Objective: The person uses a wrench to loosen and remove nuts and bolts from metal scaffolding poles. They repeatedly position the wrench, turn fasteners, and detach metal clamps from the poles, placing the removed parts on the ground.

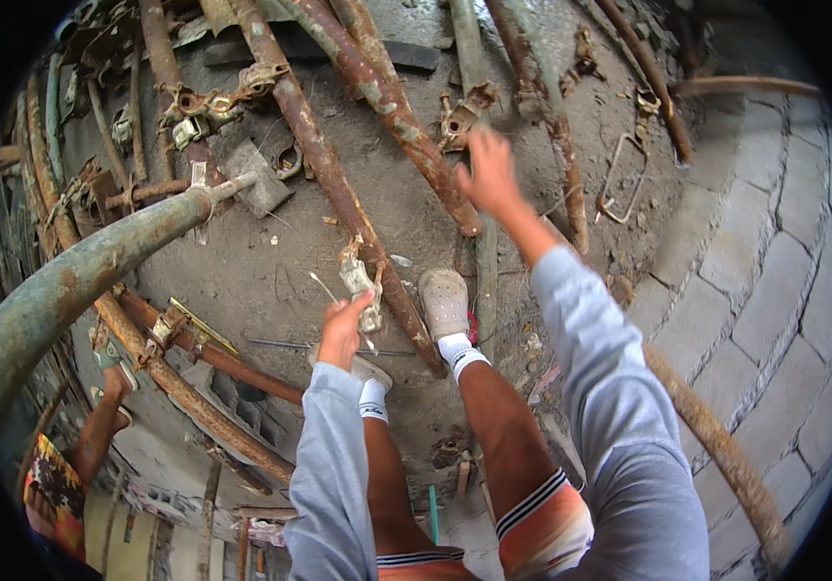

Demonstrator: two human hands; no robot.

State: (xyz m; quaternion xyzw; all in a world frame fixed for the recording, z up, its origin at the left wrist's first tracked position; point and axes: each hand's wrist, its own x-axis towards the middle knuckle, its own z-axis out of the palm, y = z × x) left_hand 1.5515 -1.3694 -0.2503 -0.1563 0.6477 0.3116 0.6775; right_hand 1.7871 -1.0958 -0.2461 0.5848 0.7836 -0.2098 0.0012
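My left hand is closed around a pale, crusted scaffold clamp, held above the ground beside a long rusty pipe. A thin bolt or rod end pokes out next to my fingers. Farther forward, my right hand reaches down, slightly blurred, thumb apart from its fingers. Just beyond its fingertips lies a rusty scaffold clamp on the dirt; whether they touch it I cannot tell. A second rusty pipe ends close to my right wrist.
A thick greenish pipe juts in from the left. More rusty clamps lie among pipes at the upper left. A bent metal loop is at right, before a grey block wall. Another person's leg shows at lower left.
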